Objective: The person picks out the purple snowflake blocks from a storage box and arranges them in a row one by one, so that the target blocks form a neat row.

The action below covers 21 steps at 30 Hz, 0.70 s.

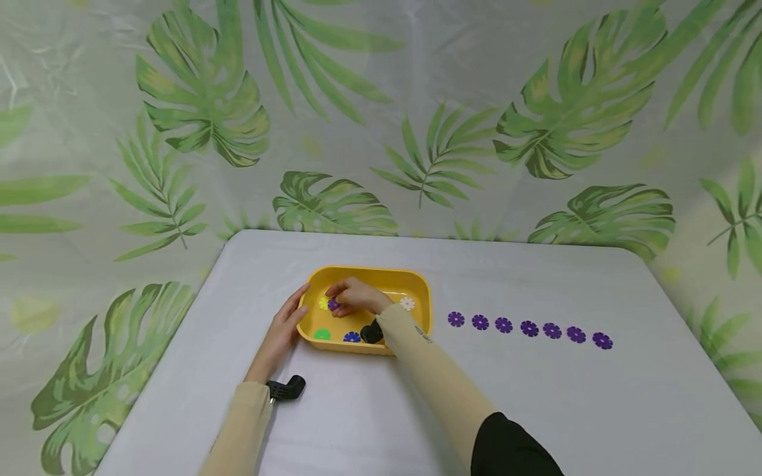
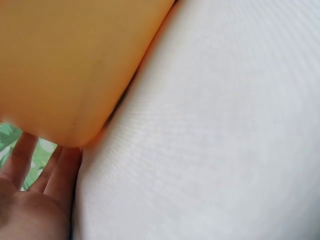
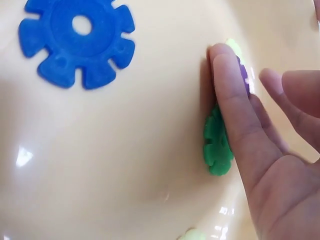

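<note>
A yellow tray (image 1: 411, 277) holds several flower-shaped discs with notched edges. My left hand (image 1: 282, 334) rests against its left end, thumb at the rim; in the left wrist view straight fingers (image 2: 64, 172) lie along the outer wall. My right hand (image 1: 357, 295) reaches into the tray. Its fingertips are right at a purple disc (image 1: 334, 304), which lies beside a yellow disc (image 1: 324, 303). In the right wrist view the fingers are nearly straight, with the thumb apart, and partly cover the purple disc (image 3: 243, 75) and a green disc (image 3: 218, 150).
Also in the tray are a blue disc (image 1: 352, 337) at the near side and a white disc (image 1: 407, 303) at the right. Several purple discs (image 1: 503, 324) form a row on the white table (image 1: 536, 410), right of the tray. Leaf-patterned cloth (image 1: 440, 152) hangs behind.
</note>
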Each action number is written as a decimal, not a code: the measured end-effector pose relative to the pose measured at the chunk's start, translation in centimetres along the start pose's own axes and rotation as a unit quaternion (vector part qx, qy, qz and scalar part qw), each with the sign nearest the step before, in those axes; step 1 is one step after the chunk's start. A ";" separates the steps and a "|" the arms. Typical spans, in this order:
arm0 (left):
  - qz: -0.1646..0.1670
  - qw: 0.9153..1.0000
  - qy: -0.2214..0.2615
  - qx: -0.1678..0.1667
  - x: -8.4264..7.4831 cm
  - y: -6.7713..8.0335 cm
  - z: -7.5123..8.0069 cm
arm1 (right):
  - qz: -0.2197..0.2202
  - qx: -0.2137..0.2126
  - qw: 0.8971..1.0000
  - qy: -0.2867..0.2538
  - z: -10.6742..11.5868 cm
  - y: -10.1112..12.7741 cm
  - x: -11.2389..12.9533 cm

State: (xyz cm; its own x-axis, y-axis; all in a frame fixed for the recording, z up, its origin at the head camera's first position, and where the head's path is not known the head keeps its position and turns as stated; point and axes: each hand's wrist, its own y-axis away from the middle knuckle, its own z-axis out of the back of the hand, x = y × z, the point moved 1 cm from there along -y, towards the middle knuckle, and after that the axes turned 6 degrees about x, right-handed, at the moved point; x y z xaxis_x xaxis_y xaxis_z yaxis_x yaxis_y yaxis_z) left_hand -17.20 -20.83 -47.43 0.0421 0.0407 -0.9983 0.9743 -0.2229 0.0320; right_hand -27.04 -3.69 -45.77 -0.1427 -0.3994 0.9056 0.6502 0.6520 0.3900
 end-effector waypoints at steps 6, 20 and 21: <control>-0.005 1.000 0.006 0.001 0.1 0.0 -0.1 | -0.006 -0.013 1.000 0.011 0.3 0.3 -0.2; 0.002 1.000 0.008 -0.004 0.1 0.0 -0.1 | 0.038 0.029 0.999 0.021 6.0 5.7 -0.6; 0.001 1.000 0.006 -0.004 0.1 0.0 0.0 | 0.038 0.029 0.999 0.019 6.6 6.4 -0.7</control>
State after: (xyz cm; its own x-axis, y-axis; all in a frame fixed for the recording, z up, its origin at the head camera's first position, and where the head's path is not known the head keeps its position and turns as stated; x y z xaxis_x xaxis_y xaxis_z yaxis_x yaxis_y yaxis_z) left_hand -17.16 -20.80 -47.52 0.0462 0.0517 -0.9976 0.9759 -0.2155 0.0340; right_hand -27.65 5.03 -42.79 -0.0653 -0.3720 0.9259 0.6135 0.7168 0.3312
